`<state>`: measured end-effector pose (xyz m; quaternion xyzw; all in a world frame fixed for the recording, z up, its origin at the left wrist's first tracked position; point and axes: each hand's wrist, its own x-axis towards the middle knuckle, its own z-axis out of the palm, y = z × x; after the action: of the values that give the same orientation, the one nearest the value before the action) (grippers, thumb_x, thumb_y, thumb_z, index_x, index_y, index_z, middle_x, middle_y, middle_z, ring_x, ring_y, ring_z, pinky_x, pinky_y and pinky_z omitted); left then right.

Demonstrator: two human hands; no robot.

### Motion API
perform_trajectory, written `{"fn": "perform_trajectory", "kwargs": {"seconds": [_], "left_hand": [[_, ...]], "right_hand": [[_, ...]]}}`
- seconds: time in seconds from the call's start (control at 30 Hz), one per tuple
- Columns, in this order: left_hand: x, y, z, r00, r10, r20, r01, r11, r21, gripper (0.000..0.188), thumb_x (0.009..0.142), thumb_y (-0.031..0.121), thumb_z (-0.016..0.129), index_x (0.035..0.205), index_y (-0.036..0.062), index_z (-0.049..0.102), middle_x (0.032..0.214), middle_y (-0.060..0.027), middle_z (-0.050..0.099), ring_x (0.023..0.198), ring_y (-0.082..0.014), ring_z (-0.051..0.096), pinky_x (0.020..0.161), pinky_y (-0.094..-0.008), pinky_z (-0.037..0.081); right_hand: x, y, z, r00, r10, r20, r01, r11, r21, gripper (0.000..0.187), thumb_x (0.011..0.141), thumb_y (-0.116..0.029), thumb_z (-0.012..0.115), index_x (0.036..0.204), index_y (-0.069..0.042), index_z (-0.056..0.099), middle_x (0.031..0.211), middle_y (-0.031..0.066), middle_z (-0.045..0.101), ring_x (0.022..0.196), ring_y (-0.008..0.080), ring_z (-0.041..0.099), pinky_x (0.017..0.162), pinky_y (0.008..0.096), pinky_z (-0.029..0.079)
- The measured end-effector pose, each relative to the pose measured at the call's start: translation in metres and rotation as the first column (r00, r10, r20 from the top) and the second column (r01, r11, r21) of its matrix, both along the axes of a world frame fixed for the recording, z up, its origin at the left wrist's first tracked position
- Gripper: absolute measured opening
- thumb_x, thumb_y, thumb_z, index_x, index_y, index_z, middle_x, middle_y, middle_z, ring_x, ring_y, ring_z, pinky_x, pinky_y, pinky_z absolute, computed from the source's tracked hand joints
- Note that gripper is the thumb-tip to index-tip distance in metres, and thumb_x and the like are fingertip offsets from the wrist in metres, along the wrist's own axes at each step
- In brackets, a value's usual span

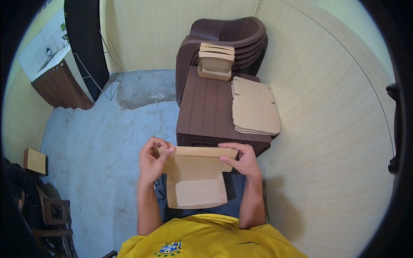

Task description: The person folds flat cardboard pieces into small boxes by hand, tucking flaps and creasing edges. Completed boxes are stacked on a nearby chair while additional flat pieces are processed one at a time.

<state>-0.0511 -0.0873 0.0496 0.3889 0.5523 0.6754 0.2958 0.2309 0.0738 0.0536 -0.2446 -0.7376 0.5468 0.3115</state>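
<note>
A brown cardboard box (193, 165) rests over my lap, its tray part folded up and its lid flap raised on the far side. My left hand (155, 161) pinches the left end of the lid's folded edge between thumb and fingers. At the other end of that edge, my right hand (241, 160) grips the lid with the thumb on the near face and the fingers behind. The inside of the tray shows bare cardboard.
Ahead stands a brown slatted table (202, 107) with a stack of flat cardboard blanks (256, 105) and several nested folded boxes (215, 65). Stacked brown plastic chairs (228, 32) are behind it. A wall (327, 129) runs along the right; a wooden chair (56, 210) is at lower left.
</note>
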Motion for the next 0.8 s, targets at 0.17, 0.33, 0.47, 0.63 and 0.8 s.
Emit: {"fn": "perform_trajectory", "kwargs": {"seconds": [0.17,0.33,0.47,0.63,0.8], "left_hand": [[0.003,0.006,-0.006,0.985,0.058,-0.16,-0.074,0.993,-0.095,0.026,0.092,0.013,0.087,0.115,0.0041,0.077,0.105,-0.0089,0.077,0.103,-0.0199,0.07,0.097,-0.0348,0.054],[0.02,0.011,0.002,0.629,0.015,-0.777,-0.13,0.988,-0.085,0.04,0.087,0.025,0.089,0.121,0.0064,0.078,0.115,-0.0133,0.078,0.108,-0.0326,0.072,0.105,-0.0463,0.052],[0.035,0.029,0.002,0.79,-0.094,-0.606,0.059,0.995,-0.077,0.044,0.09,0.022,0.086,0.129,0.0061,0.076,0.12,-0.0146,0.077,0.109,-0.0333,0.074,0.099,-0.0429,0.057],[0.047,0.045,-0.006,0.768,-0.109,-0.631,0.135,0.991,-0.007,0.029,0.093,0.001,0.074,0.122,0.0057,0.077,0.116,-0.0136,0.077,0.102,-0.0337,0.077,0.088,-0.0401,0.061],[0.05,0.045,-0.018,0.826,-0.112,-0.553,0.137,0.991,0.004,0.03,0.089,-0.007,0.07,0.115,0.0044,0.077,0.108,-0.0136,0.078,0.1,-0.0326,0.077,0.086,-0.0394,0.062]], "right_hand": [[0.001,0.003,-0.02,0.996,-0.066,-0.061,0.047,0.96,-0.275,0.044,0.099,0.004,0.076,0.142,0.003,0.064,0.117,0.0089,0.079,0.106,0.0125,0.073,0.095,0.0299,0.058],[-0.008,0.0,-0.027,0.999,-0.023,-0.03,0.014,0.959,-0.283,0.043,0.104,-0.002,0.071,0.145,0.001,0.062,0.11,0.0087,0.08,0.098,0.0108,0.073,0.087,0.0289,0.058],[-0.015,-0.002,-0.022,0.998,0.015,0.061,0.003,0.959,-0.283,0.041,0.105,-0.003,0.07,0.145,0.001,0.061,0.112,0.0079,0.079,0.1,0.0094,0.072,0.087,0.0282,0.058],[-0.018,-0.004,-0.021,0.993,0.032,0.116,0.002,0.957,-0.29,0.038,0.106,-0.002,0.067,0.143,-0.001,0.061,0.109,0.0067,0.078,0.098,0.0097,0.071,0.086,0.028,0.058],[-0.024,-0.009,-0.026,1.0,0.02,0.003,-0.019,0.987,-0.158,0.029,0.105,-0.004,0.067,0.133,-0.002,0.062,0.106,0.0056,0.072,0.099,0.0098,0.068,0.084,0.0285,0.056]]}}
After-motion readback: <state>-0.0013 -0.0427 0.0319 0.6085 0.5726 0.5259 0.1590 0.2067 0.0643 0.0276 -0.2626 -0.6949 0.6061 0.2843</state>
